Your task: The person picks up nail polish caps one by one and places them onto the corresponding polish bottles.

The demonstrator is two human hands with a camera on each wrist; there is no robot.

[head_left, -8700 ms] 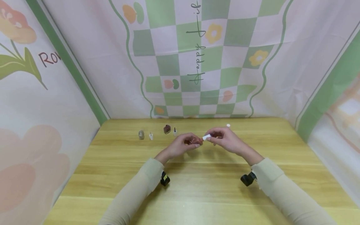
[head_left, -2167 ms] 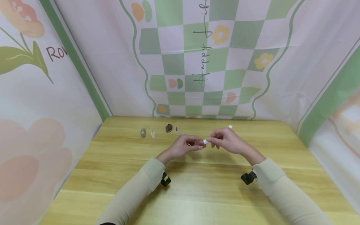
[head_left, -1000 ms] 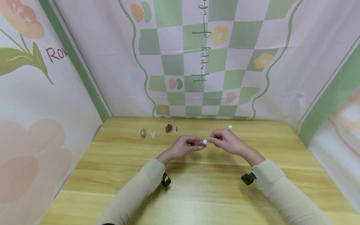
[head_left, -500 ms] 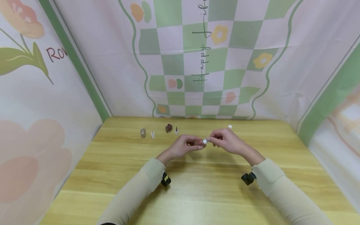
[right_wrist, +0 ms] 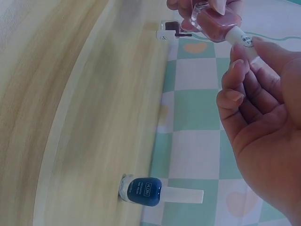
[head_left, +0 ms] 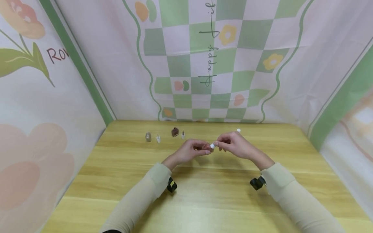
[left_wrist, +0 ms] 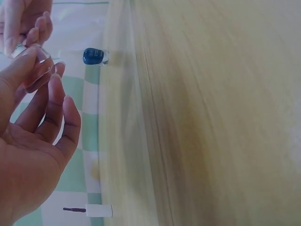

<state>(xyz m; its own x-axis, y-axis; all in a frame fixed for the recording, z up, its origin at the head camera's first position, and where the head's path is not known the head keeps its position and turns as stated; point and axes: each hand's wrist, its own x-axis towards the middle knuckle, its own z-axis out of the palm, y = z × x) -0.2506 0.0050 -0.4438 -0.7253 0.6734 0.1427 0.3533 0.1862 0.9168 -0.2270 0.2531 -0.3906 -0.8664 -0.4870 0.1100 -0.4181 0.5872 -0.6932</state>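
My left hand [head_left: 188,150] holds a small glass bottle of dusty-pink nail polish [right_wrist: 216,22] above the table, gripping it between thumb and fingers. The bottle is tilted, its neck toward my right hand [head_left: 234,144]. With thumb and fingertips, my right hand pinches the white nail polish cap [right_wrist: 242,41], which sits on the neck of the bottle. In the left wrist view, the pink bottle [left_wrist: 40,70] is partly covered by the left thumb and fingers. The cap's brush is out of sight.
On the wooden table [head_left: 186,200] stand a greyish bottle [head_left: 148,137] with its white brush cap [head_left: 158,138] beside it, and a dark brown bottle [head_left: 175,132] with another upturned brush cap [head_left: 183,134]. A capped blue nail polish [right_wrist: 146,190] stands behind my right hand. A patterned curtain [head_left: 204,64] borders the far edge.
Compared with the earliest frame, the white cap has moved in against the pink bottle, covering its neck. Over the last second both hands stay nearly in place, the right fingers shifting slightly on the cap.
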